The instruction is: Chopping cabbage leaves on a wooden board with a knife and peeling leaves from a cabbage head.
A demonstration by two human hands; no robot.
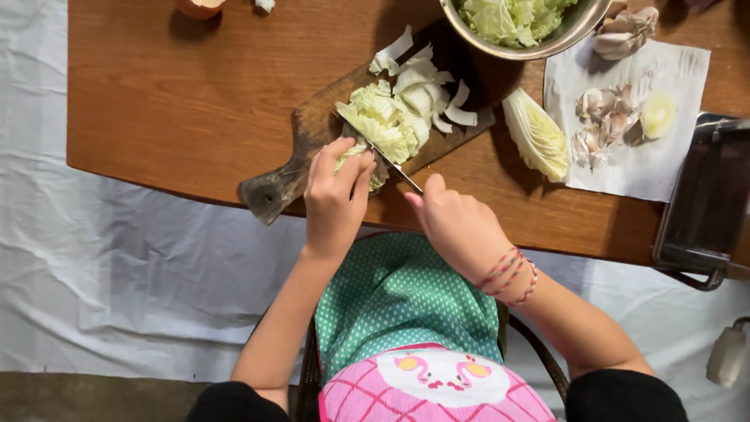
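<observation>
**Two hands, one knife, one cabbage on the board**

While the right hand (461, 227) is closed around the handle of one knife (380, 152), the blade lies across a clump of napa cabbage (375, 125) on the single wooden cutting board (312, 137). The left hand (336, 195) presses down on the near end of that clump, fingers curled and close together, just beside the blade. Cut pieces (426, 94), pale and leafy, lie in a loose heap on the far half of the board; they are too many and too overlapped to count.

One uncut cabbage wedge (537, 137) rests on the brown table (172, 101) just right of the board. One metal bowl (582, 27) at the top edge holds more chopped cabbage and overhangs the board's far corner. One sheet of white paper (672, 168) to the right carries a cluster of garlic cloves (601, 125), a pale round slice (658, 113), and, at its upper edge, a whole garlic head (625, 31). One dark metal tray (703, 203) sits at the table's right end. Several red string bracelets (512, 277) circle the right wrist.
</observation>
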